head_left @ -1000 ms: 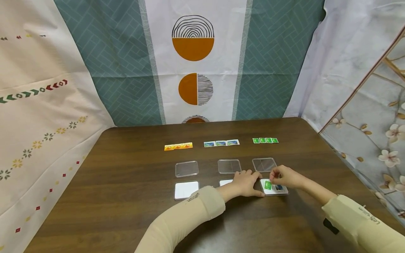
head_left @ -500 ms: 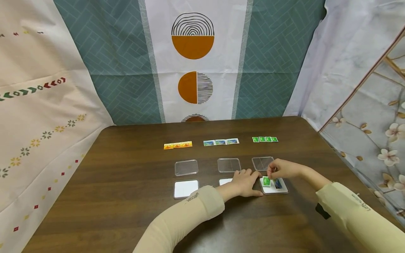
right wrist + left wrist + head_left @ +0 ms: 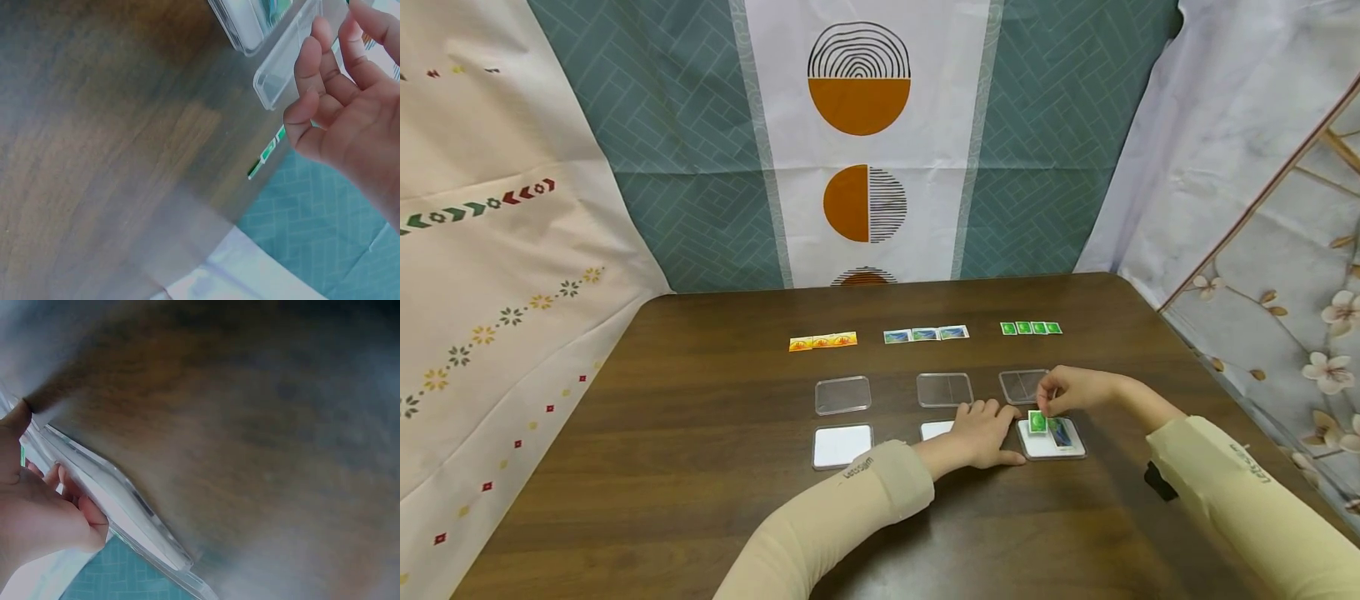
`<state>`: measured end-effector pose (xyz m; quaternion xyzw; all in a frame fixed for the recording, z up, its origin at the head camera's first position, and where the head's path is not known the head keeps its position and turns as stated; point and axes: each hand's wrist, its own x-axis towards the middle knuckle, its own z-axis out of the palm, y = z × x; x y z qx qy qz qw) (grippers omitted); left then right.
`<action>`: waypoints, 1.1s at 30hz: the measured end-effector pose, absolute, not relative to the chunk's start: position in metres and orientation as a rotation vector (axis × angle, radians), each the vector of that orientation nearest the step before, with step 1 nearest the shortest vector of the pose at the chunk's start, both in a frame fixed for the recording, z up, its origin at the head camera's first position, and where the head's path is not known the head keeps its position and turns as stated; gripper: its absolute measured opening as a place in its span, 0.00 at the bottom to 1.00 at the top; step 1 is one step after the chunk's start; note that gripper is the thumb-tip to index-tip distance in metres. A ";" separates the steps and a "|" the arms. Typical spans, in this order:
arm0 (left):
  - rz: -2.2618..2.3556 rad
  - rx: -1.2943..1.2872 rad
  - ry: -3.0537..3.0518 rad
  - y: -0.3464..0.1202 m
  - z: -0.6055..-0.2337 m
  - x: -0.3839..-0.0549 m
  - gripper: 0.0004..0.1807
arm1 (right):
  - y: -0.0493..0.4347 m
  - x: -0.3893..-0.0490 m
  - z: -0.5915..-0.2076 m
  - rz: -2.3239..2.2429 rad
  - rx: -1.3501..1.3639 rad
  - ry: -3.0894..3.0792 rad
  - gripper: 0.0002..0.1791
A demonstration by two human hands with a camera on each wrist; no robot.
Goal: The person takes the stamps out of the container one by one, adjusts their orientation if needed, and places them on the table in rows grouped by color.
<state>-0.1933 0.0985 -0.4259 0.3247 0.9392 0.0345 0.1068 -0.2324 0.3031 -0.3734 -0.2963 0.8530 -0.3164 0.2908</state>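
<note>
In the head view, my right hand (image 3: 1078, 389) pinches a small green stamp (image 3: 1037, 422) at its upper edge, over the left part of a white-based clear case (image 3: 1037, 451). A blue picture stamp (image 3: 1060, 432) lies on that case, right of the green one. My left hand (image 3: 979, 435) is spread with its thumb and index fingertip at the case's left edge, and it partly covers the middle white case (image 3: 934, 430). In the right wrist view, the right hand's (image 3: 359, 94) thumb and index tips are at the frame's top, so the stamp is mostly cut off.
Three clear lids (image 3: 843, 395) lie in a row behind the cases. Farther back are rows of orange stamps (image 3: 823, 342), blue stamps (image 3: 926, 334) and green stamps (image 3: 1031, 328). Another white case (image 3: 842, 447) stands at left. Curtains enclose the table (image 3: 700, 500).
The right hand has shifted away from the body with the green stamp, over the far left part of the case. More of the blue stamp shows. The left hand stays put.
</note>
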 end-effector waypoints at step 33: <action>0.053 0.923 2.777 0.099 -0.422 -0.188 0.36 | 0.293 -0.326 -0.352 -0.671 -0.786 2.581 0.04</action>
